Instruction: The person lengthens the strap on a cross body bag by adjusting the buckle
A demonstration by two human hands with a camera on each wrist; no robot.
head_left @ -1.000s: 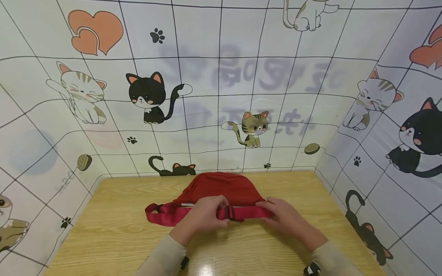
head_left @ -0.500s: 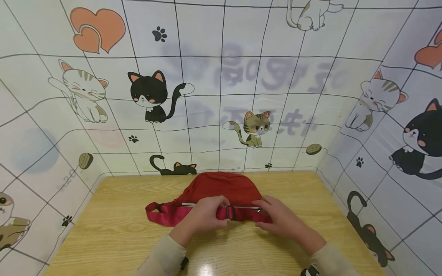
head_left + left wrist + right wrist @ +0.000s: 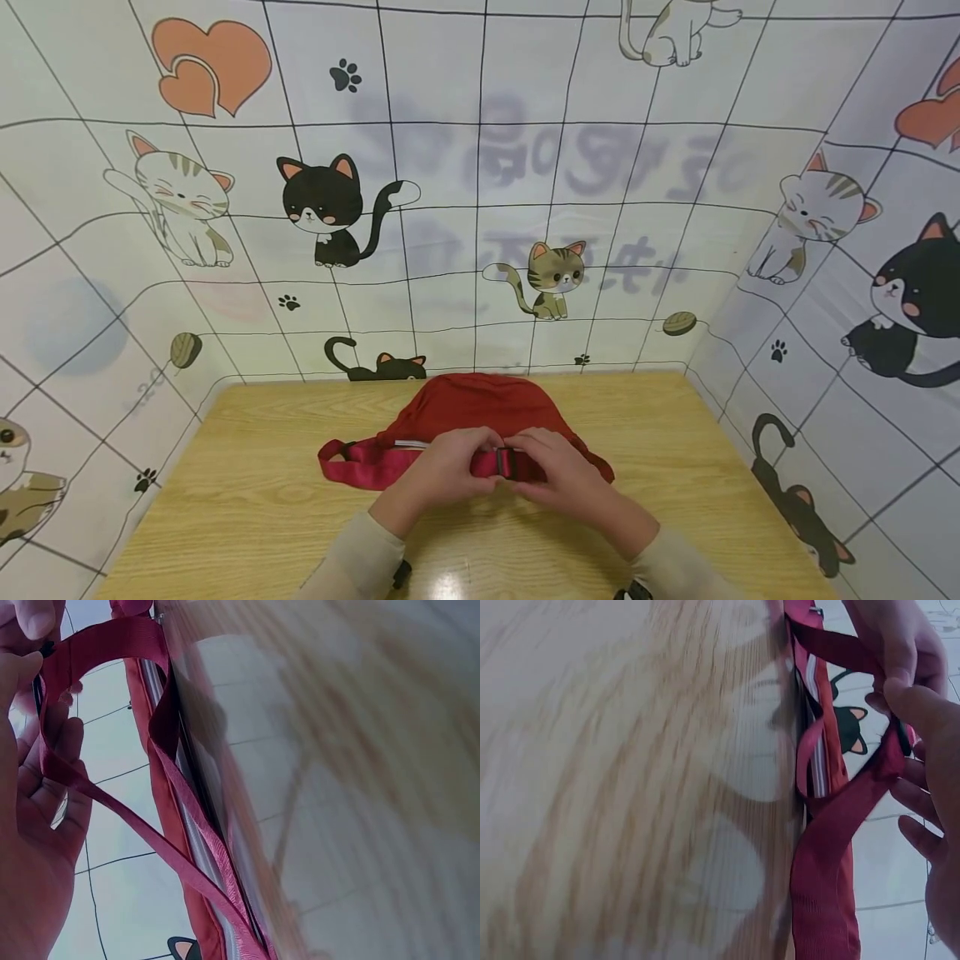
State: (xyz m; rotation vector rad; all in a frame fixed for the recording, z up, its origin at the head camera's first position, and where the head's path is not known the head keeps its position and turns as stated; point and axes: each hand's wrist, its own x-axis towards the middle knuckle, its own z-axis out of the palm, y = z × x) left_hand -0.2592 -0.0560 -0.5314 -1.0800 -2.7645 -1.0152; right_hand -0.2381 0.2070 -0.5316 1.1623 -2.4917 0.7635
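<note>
A red waist bag [image 3: 480, 404] lies on the wooden table, its crimson webbing strap [image 3: 367, 468] along the near side. Just left of a black strap buckle [image 3: 505, 462], my left hand [image 3: 447, 467] pinches the webbing between thumb and fingers. My right hand [image 3: 558, 477] pinches it at the buckle's right side, so both hands almost meet. Seen from the left wrist, a loop of strap [image 3: 135, 825] hangs slack from the hands toward the bag. The right wrist view shows the strap [image 3: 832, 825] bent up to the fingers, which partly cover the buckle.
The table [image 3: 247, 500] has its back edge against a wall covering [image 3: 442, 292] printed with cats and grid lines. Similar covering stands at the left and right sides. A white-edged zipper [image 3: 410, 444] runs along the bag's near side.
My right hand has slid left along the strap, from near the bag's right end to the buckle, uncovering the bag's right end. The left hand has stayed nearly in place, holding the webbing.
</note>
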